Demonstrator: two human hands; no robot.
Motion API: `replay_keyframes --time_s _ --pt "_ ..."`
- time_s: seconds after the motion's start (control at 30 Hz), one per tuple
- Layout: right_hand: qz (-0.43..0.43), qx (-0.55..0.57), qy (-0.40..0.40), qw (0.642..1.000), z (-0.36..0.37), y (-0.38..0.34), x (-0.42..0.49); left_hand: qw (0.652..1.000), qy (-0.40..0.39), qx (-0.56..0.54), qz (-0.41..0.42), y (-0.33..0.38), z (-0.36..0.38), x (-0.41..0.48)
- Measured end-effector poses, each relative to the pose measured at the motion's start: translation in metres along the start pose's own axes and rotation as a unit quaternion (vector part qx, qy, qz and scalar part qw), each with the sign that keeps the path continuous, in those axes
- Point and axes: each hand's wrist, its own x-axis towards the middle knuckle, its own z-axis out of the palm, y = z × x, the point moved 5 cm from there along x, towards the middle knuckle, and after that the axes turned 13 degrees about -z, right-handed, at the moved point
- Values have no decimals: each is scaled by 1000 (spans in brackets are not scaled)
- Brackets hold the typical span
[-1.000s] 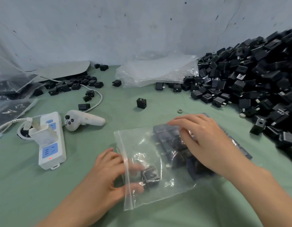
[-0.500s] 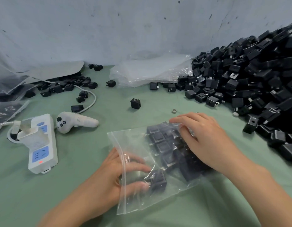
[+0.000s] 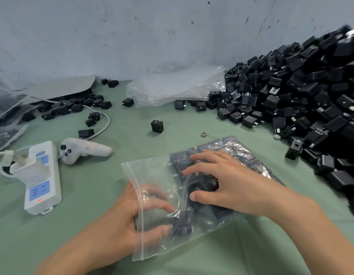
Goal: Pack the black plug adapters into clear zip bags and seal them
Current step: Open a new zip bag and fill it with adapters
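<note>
1. On the green counter [image 3: 73, 225], right in front of me, lies the clear zip bag [image 3: 152, 171]. It is flat, with its zip strip down the left edge and its mouth unsealed.
2. My left grip [image 3: 129, 221] reaches in through that mouth, and the fingers show blurred through the plastic. Thumb and forefinger tips are at a loose adapter [image 3: 182, 223] lying alone in the near part of the bag. Whether they pinch it or only touch it I cannot tell.
3. My right grip [image 3: 231, 187] lies on top of the bag from outside, fingers straight and spread apart. It presses down on the packed adapters [image 3: 241, 149], which sit in rows in the far right half of the bag.
4. To the right, a heap of black plug adapters [image 3: 311, 92] rises against the wall; its foot comes near the bag's right side.
5. Behind the bag, at the heap's left edge, is a stack of empty clear bags [image 3: 178, 86].
6. Between that stack and my bag stand a lone adapter [image 3: 157, 126] and a small pale ring [image 3: 203, 134], well apart from each other.
7. To the left lie a white controller [image 3: 82, 149] and, just beside it, a white power strip [image 3: 43, 179] with a red light lit. More scattered adapters [image 3: 73, 106] lie beyond them.
</note>
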Motion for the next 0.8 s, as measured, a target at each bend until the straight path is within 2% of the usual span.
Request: replay_keyframes --time_s 0.2,0.4,0.8 --pt "-4 19 2 1000 -2 1 -4 999 43 -10 -24 -1 3 4" --pt "9 14 -21 1000 -1 0 -6 999 30 -4 -23 -5 -2 -1" --pt "8 5 -17 1000 1 1 -6 999 8 35 0 -2 5 14"
